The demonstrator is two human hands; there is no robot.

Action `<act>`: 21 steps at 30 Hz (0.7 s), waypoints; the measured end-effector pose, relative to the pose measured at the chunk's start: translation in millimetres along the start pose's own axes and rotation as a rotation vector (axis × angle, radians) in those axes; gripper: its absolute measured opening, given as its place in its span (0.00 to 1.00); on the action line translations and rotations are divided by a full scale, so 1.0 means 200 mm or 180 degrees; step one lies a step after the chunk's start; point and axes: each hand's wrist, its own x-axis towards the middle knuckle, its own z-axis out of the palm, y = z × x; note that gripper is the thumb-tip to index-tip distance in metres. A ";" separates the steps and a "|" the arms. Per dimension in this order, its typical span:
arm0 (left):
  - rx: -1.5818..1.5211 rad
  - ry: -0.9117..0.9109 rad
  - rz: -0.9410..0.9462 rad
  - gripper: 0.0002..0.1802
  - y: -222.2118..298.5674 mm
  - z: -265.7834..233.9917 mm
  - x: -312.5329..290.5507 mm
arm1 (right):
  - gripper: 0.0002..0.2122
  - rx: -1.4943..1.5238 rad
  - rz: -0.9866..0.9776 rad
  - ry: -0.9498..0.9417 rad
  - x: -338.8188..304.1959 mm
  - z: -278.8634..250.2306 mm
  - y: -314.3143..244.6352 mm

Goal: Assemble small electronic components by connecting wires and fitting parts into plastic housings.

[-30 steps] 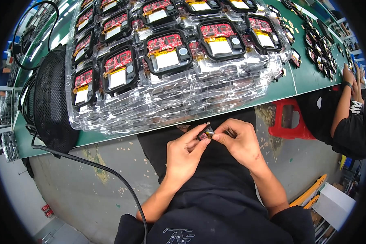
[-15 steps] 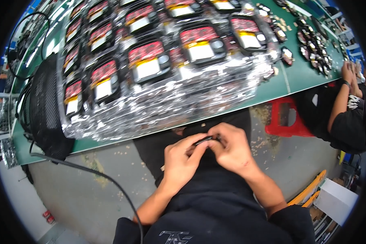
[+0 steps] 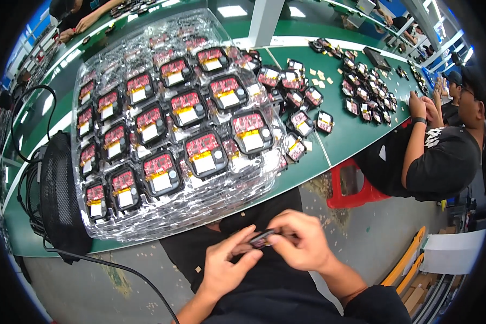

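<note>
Case: small dark case (image 3: 262, 238), tilted, between my hands, over my lap.
Left hand: mine (image 3: 225, 264), thumb and fingers closed around its left end.
Right hand: mine (image 3: 302, 243), fingertips pinching its right end.
Drop risk: a loose pinch could send it to the floor (image 3: 210, 291).
Trays: clear stack (image 3: 237, 190) near the table (image 3: 337, 146) edge; a forward bump could shift it.
Room: open toward me; cord (image 3: 132, 268) left, red stool (image 3: 337, 189) right.
</note>
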 end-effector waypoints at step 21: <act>0.0072 -0.1972 0.0268 0.20 0.31 0.03 -0.17 | 0.14 -0.1412 -0.0982 0.1432 1.13 -0.34 -0.16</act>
